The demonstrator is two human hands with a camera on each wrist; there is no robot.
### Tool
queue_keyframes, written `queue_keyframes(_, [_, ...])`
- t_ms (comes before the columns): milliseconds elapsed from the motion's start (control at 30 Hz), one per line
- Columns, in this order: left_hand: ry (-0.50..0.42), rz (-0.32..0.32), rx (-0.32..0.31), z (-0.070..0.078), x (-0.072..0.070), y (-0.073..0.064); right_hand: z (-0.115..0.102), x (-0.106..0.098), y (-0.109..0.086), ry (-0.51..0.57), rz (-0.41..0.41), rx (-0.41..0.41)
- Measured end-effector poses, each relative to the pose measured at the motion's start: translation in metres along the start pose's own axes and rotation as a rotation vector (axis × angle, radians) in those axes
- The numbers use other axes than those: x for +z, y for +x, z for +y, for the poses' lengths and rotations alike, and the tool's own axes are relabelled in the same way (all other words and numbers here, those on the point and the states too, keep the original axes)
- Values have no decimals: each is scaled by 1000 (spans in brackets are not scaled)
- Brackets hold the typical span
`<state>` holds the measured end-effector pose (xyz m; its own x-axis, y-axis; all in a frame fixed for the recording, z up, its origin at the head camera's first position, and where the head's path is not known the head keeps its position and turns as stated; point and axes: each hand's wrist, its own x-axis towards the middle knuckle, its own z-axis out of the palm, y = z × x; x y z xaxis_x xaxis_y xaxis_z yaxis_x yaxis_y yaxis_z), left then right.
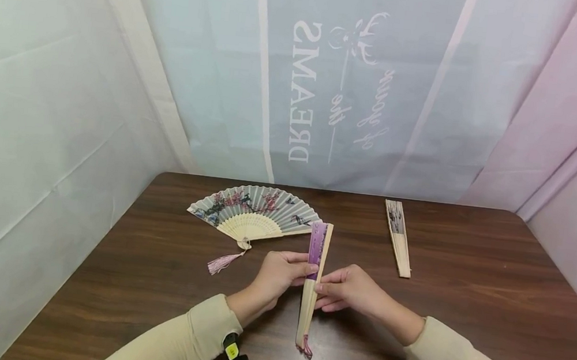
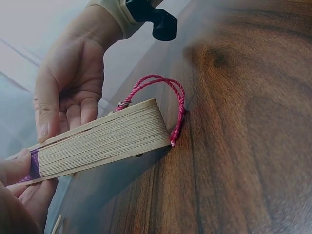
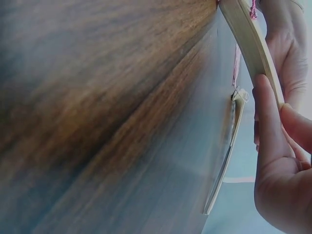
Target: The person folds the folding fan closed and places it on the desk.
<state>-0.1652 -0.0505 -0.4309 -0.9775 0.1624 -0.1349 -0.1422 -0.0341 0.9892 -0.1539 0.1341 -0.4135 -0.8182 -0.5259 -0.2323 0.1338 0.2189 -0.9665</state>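
A folded purple fan (image 1: 316, 252) with pale wooden ribs stands between my two hands, above the front middle of the table. My left hand (image 1: 281, 275) pinches its purple cloth part from the left, thumb on the near face. From the right, my right hand (image 1: 351, 290) holds the ribs lower down between thumb and fingers. In the left wrist view the ribs (image 2: 107, 139) lie close together, and a dark pink cord loop (image 2: 178, 102) hangs at the narrow end. The right wrist view shows the right thumb and fingers on the fan's edge (image 3: 253, 44).
A spread grey fan (image 1: 256, 214) with flower print and a pink tassel (image 1: 221, 263) lies at the back left. Another folded fan (image 1: 398, 240), grey and wooden, lies at the back right of the brown table (image 1: 487, 280). A printed cloth (image 1: 359, 94) hangs behind.
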Motion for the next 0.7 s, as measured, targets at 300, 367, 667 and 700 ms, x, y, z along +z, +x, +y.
queue_keyframes(300, [-30,6,8,-2,3,1,0,1,-1,2,59,-3])
queue_keyframes(367, [-39,10,15,-3,3,2,-1,1,-1,16,81,-5])
queue_keyframes(667, [-6,12,6,-3,6,3,-8,-15,3,133,207,9])
queue_keyframes(700, [-1,11,3,-2,6,2,-9,-18,4,139,216,9])
